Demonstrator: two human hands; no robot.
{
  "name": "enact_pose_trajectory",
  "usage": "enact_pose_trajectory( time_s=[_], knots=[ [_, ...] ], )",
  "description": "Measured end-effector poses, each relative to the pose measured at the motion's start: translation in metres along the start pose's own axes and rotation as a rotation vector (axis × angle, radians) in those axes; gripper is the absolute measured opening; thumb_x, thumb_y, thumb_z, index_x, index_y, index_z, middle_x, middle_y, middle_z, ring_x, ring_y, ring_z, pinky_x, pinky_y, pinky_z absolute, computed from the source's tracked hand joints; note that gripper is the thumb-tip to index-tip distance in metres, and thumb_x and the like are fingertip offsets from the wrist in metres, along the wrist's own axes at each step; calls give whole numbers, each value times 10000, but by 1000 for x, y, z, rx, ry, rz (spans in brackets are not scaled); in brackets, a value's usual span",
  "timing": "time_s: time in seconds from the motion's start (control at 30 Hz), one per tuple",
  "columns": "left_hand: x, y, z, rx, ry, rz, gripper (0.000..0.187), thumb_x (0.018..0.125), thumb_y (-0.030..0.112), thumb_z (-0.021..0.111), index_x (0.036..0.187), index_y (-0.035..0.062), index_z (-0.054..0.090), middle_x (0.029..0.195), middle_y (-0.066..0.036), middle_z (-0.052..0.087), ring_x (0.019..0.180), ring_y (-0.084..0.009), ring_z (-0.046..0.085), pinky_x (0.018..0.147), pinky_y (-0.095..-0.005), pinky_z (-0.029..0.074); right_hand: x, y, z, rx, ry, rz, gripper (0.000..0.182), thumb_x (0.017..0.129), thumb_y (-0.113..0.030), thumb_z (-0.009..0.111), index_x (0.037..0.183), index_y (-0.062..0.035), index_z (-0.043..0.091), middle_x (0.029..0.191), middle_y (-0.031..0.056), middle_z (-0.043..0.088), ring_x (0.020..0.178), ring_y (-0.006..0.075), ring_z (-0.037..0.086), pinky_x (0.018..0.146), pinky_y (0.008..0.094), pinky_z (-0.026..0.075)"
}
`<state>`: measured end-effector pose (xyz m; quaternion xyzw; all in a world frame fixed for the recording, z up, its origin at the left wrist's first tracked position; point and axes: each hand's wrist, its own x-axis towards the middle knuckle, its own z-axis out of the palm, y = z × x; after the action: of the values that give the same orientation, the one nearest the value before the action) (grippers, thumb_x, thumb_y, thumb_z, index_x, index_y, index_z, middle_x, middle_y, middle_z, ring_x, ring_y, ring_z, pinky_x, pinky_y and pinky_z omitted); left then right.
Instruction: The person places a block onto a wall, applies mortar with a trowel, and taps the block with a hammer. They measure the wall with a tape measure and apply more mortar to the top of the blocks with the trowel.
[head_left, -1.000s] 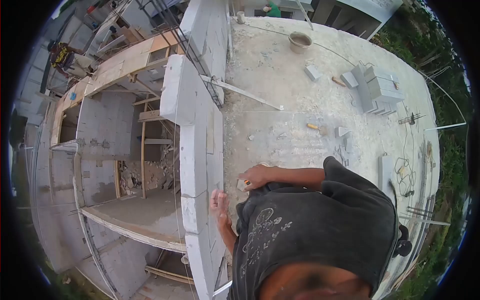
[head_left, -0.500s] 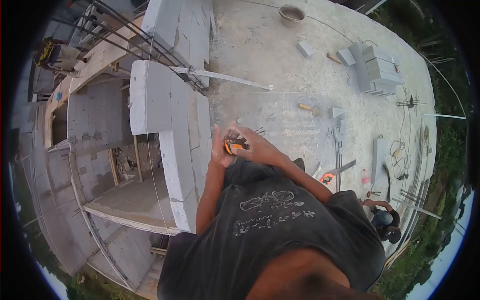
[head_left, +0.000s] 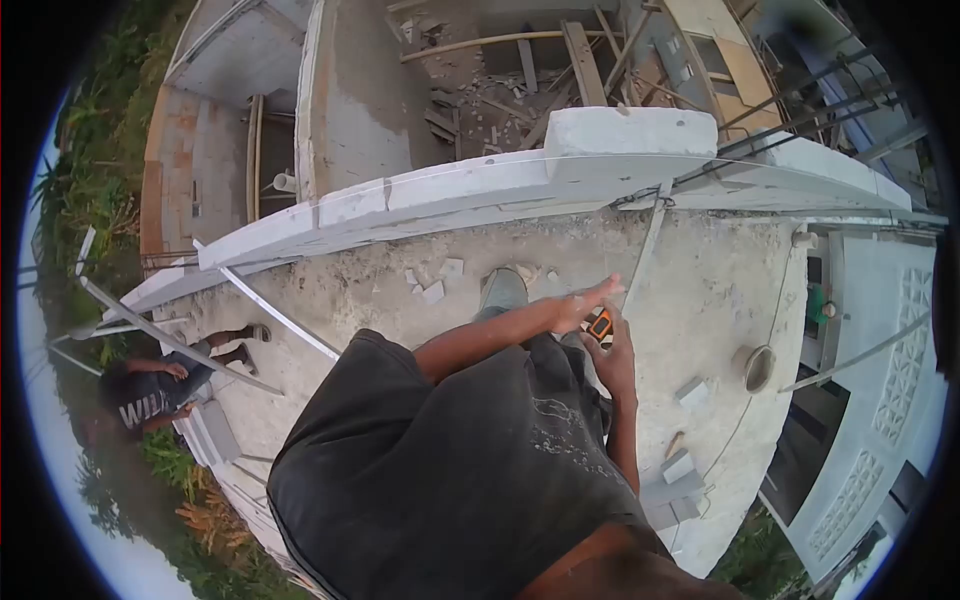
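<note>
Seen from above, a person in a dark T-shirt stands on a concrete roof slab (head_left: 700, 290) beside a low white block wall (head_left: 480, 190). Both hands meet in front of the chest. The left hand (head_left: 580, 305) is flat, fingers stretched out together. The right hand (head_left: 615, 355) curls around an orange tape measure (head_left: 600, 325), which sits between the two hands. A bucket (head_left: 757, 367) and loose blocks (head_left: 690, 392) lie near the slab's right edge. Another person (head_left: 160, 390) crouches beyond the left edge.
</note>
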<state>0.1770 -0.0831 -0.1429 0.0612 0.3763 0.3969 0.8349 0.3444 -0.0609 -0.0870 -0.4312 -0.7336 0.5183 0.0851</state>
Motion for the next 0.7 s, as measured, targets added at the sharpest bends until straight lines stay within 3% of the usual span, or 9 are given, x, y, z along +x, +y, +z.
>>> enact_pose_trajectory(
  time_s=[0.07, 0.13, 0.27, 0.37, 0.43, 0.53, 0.6, 0.67, 0.7],
  knots=[
    [-13, -13, 3, -29, 105, 17, 931, 899, 759, 455, 1544, 108, 291, 1418, -126, 473, 1309, -283, 470, 1055, -432, 414, 9, 25, -28, 10, -207, 68, 816, 766, -212, 829, 1455, -89, 410, 1292, 205, 592, 1204, 360, 577, 995, 435, 475],
    [-12, -78, -41, 318, 386, 329, 864, 919, 701, 491, 1513, 90, 350, 1466, -138, 443, 1355, -286, 436, 1075, -413, 400, 8, 73, -45, -152, -348, 148, 837, 752, -246, 856, 1442, -75, 414, 1203, 220, 642, 1107, 336, 645, 929, 421, 515],
    [-33, -245, -57, 333, 1059, 54, 642, 973, 480, 564, 1450, 68, 444, 1379, -145, 534, 1262, -283, 519, 1088, -392, 388, 2, 132, -93, -360, -403, 78, 865, 739, -282, 851, 1429, -29, 395, 1164, 216, 654, 1046, 307, 668, 873, 414, 536],
    [-25, -298, -72, 635, 1032, 169, 643, 952, 415, 608, 1468, 80, 419, 1368, -167, 538, 1246, -289, 530, 1078, -397, 394, 78, 139, -56, 84, -259, 102, 823, 760, -326, 811, 1413, -33, 404, 1212, 184, 614, 1049, 286, 647, 828, 408, 545],
    [-10, -349, -44, 731, 1011, 256, 655, 939, 372, 638, 1480, 88, 402, 1360, -182, 541, 1234, -294, 538, 1071, -400, 398, -7, 187, -113, 27, -327, 519, 797, 776, -372, 795, 1393, -50, 406, 1196, 162, 591, 1005, 273, 642, 747, 413, 572],
    [-9, -334, -64, 645, 1151, 287, 702, 919, 335, 678, 1502, 95, 369, 1345, -199, 545, 1186, -292, 571, 1042, -392, 426, -6, 192, -102, 88, -434, 610, 790, 780, -385, 796, 1394, -82, 401, 1219, 154, 568, 990, 273, 639, 733, 414, 571],
    [-57, -305, -18, 339, 1230, 312, 762, 925, 344, 678, 1534, 94, 294, 1250, -185, 605, 1017, -246, 642, 935, -370, 493, -14, 199, -91, 51, -487, 599, 783, 784, -405, 785, 1385, -76, 407, 1183, 145, 572, 965, 256, 641, 712, 399, 560],
    [-119, -306, -7, 74, 1341, 452, 945, 862, 389, 738, 1558, 53, 196, 1009, -185, 678, 947, -263, 668, 841, -383, 534, -22, 201, -69, 17, -578, 552, 736, 782, -402, 786, 1331, -41, 454, 1122, 127, 588, 933, 238, 640, 713, 378, 555],
    [-162, -313, -8, 4, 1469, 510, 997, 878, 351, 739, 1576, 62, 89, 903, -133, 671, 787, -195, 672, 678, -336, 551, -19, 212, -62, 3, -661, 502, 714, 783, -397, 786, 1308, -30, 471, 1107, 126, 592, 924, 234, 639, 716, 372, 554]
  ],
)
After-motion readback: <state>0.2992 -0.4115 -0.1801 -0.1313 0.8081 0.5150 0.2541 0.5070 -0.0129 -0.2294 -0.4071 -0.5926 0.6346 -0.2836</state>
